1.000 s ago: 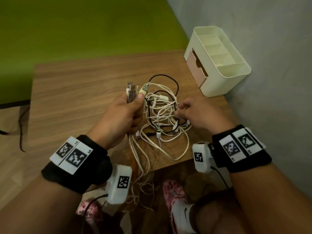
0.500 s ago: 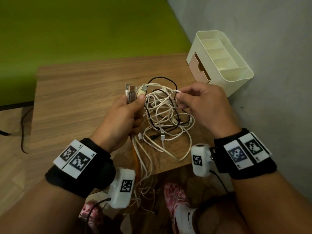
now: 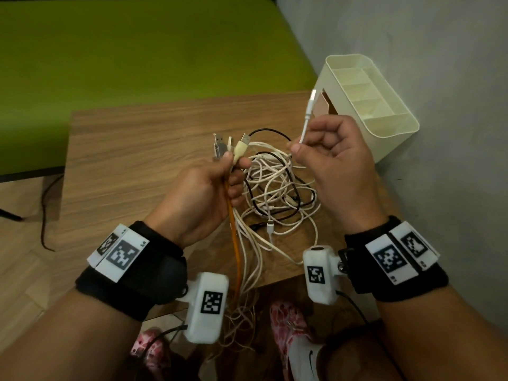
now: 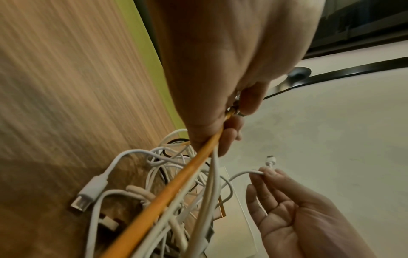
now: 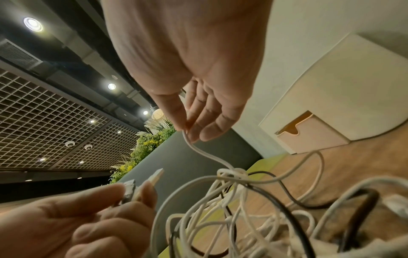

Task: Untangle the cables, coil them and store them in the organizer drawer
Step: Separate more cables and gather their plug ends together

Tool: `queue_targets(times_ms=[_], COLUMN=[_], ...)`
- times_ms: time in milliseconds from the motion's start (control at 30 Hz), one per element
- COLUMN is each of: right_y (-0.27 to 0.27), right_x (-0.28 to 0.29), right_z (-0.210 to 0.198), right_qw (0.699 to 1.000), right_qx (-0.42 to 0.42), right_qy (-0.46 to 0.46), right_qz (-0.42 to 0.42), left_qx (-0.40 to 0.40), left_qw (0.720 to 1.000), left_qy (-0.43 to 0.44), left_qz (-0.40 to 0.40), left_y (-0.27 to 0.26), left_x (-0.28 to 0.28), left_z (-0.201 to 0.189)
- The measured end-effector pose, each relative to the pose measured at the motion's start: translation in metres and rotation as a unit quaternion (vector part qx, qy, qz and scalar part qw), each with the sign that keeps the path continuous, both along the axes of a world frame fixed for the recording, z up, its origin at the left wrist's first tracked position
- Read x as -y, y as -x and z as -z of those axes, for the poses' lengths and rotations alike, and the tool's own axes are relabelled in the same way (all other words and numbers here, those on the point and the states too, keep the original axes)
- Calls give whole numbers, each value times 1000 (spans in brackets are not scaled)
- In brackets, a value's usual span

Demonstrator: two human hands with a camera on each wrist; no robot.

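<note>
A tangle of white and black cables lies on the wooden table. My left hand grips a bunch of plug ends upright, together with an orange cable that hangs down over the table's front edge. My right hand pinches one white cable end between thumb and forefinger, its plug pointing up above the tangle. In the right wrist view that white cable runs from the fingertips down into a knot.
A cream organizer with open top compartments stands at the table's back right against a grey wall; its pink drawer faces the tangle. A green surface lies beyond the table. Cables dangle over the front edge beside patterned shoes.
My right hand has lifted from the tangle, drawing a white cable end up and toward the organizer. The left hand keeps its grip on the plug bunch.
</note>
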State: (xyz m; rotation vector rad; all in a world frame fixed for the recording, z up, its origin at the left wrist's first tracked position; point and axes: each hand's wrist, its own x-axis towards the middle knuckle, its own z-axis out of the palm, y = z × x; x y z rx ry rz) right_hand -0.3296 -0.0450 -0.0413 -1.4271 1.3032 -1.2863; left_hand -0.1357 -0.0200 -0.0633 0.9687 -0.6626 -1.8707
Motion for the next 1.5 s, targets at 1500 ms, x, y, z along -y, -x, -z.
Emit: queue_targets(times_ms=[1500], right_y=[-17], right_x=[-14], right_z=[-8], right_qw=[965], right_qx=[-227], right_qy=[-11], right_qz=[-134], left_qx=[29], left_qw=[986], left_qy=[134], left_qz=[-98], left_y=[4], left_x=[0], left_z=[-2])
